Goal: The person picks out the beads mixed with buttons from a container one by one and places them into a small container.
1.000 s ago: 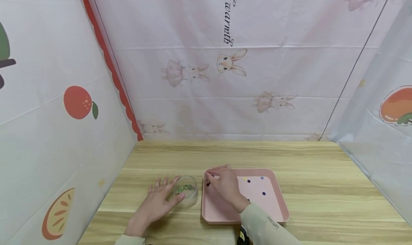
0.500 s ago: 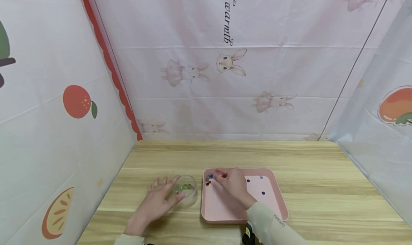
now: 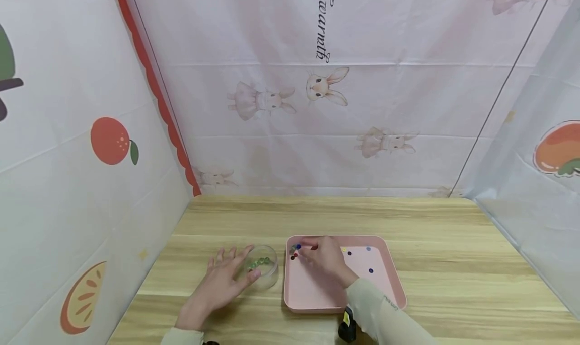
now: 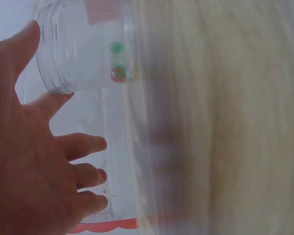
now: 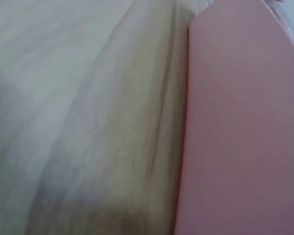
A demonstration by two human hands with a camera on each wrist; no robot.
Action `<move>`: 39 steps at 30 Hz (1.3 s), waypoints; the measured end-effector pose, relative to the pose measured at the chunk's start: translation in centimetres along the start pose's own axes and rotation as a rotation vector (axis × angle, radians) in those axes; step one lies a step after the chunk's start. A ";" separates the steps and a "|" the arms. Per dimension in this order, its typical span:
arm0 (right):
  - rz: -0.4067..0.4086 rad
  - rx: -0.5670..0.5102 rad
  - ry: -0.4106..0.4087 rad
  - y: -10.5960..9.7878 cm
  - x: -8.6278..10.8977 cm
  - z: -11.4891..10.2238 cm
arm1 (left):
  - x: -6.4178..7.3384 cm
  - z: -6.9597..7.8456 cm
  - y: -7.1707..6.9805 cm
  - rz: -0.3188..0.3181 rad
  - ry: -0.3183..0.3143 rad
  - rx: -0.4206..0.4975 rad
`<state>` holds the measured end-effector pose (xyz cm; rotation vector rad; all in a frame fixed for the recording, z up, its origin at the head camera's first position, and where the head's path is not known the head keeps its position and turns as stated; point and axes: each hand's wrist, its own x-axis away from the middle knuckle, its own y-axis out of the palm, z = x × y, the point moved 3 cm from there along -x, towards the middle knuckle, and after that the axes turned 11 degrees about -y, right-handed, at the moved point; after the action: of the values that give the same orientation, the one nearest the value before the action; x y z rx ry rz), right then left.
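I saw the left hand (image 3: 222, 283) gripping the clear jar (image 3: 269, 280) lightly near its rim, thumb and forefinger on it and the other fingers spread away, a hold I took as steadying. The jar stood upright on the surface (image 3: 453, 269) just left of the pink tray (image 3: 312, 294), with green marbles (image 4: 116, 47) at its bottom. Over the tray, the right hand (image 3: 330, 257) had its fingertips drawn together, but I couldn't tell whether they pinched anything. Small beads (image 3: 295, 255) clustered in the tray's far left corner, where the walls probably helped contain them; others lay scattered farther right.
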<state>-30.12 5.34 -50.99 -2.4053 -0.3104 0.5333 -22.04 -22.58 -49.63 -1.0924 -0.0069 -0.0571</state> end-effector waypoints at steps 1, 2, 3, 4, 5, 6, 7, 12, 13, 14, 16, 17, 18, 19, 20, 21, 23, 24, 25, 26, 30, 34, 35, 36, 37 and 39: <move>-0.001 0.010 -0.001 0.1 -0.1 0.1 | 0.0 0.0 0.0 -0.001 -0.001 0.001; -0.004 0.023 0.002 0.1 -0.2 0.1 | 0.0 0.0 -0.1 -0.004 -0.002 0.005; -0.007 0.039 -0.004 0.2 -0.3 0.1 | 0.1 0.0 -0.1 -0.005 -0.004 0.007; -0.011 0.065 -0.004 0.3 -0.3 0.2 | 0.1 0.0 -0.1 -0.006 -0.004 0.008; -0.012 0.090 -0.004 0.3 -0.4 0.3 | 0.1 -0.1 -0.1 -0.009 -0.005 0.010; -0.012 0.115 -0.005 0.4 -0.5 0.3 | 0.1 0.0 -0.2 -0.010 -0.006 0.012; -0.010 0.138 -0.011 0.5 -0.5 0.4 | 0.1 0.0 -0.2 -0.011 -0.007 0.014; -0.003 0.220 -0.027 0.7 -0.6 0.4 | 0.1 0.1 -0.2 -0.015 -0.015 0.016; -0.001 0.227 -0.027 0.7 -0.5 0.4 | 0.1 0.1 -0.2 -0.014 -0.017 0.016; -0.001 0.231 -0.021 0.7 -0.5 0.4 | 0.1 0.1 -0.3 -0.013 -0.019 0.014; 0.006 0.228 -0.014 0.7 -0.5 0.3 | 0.1 0.1 -0.3 -0.011 -0.023 0.014; 0.009 0.224 -0.005 0.8 -0.5 0.3 | 0.1 0.1 -0.3 -0.012 -0.025 0.014; 0.013 0.222 0.005 0.8 -0.6 0.3 | 0.1 0.1 -0.3 -0.011 -0.025 0.013; 0.016 0.221 0.014 0.8 -0.6 0.3 | 0.1 0.1 -0.3 -0.012 -0.027 0.014; 0.020 0.219 0.022 0.9 -0.6 0.3 | 0.1 0.1 -0.3 -0.012 -0.027 0.014; 0.025 0.219 0.029 1.0 -0.6 0.3 | 0.1 0.1 -0.3 -0.013 -0.029 0.014; 0.034 0.222 0.040 1.1 -0.6 0.4 | 0.1 0.2 -0.3 -0.016 -0.030 0.017; 0.037 0.226 0.043 1.2 -0.6 0.4 | 0.1 0.2 -0.3 -0.018 -0.030 0.018; 0.041 0.228 0.046 1.2 -0.6 0.4 | 0.1 0.2 -0.4 -0.020 -0.030 0.021; 0.045 0.229 0.042 1.3 -0.7 0.4 | 0.1 0.3 -0.4 -0.018 -0.029 0.020; 0.058 0.210 0.026 1.3 -0.8 0.2 | 0.2 0.3 -0.5 -0.017 -0.028 0.012; 0.066 0.132 0.026 1.2 -0.8 0.4 | 0.2 0.3 -0.6 -0.009 -0.023 0.006; 0.065 0.093 0.025 1.1 -0.7 0.4 | 0.2 0.2 -0.6 -0.008 -0.023 0.005; 0.060 0.047 0.028 1.0 -0.7 0.5 | 0.2 0.2 -0.6 -0.007 -0.023 0.004; 0.058 0.002 0.023 0.9 -0.7 0.5 | 0.2 0.2 -0.6 -0.005 -0.022 0.003; 0.045 -0.099 0.013 0.6 -0.7 0.4 | 0.2 0.2 -0.6 -0.006 -0.022 0.002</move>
<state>-30.82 4.86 -51.47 -2.5153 -0.2839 0.5337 -21.84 -22.65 -49.02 -1.0914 -0.0302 -0.0502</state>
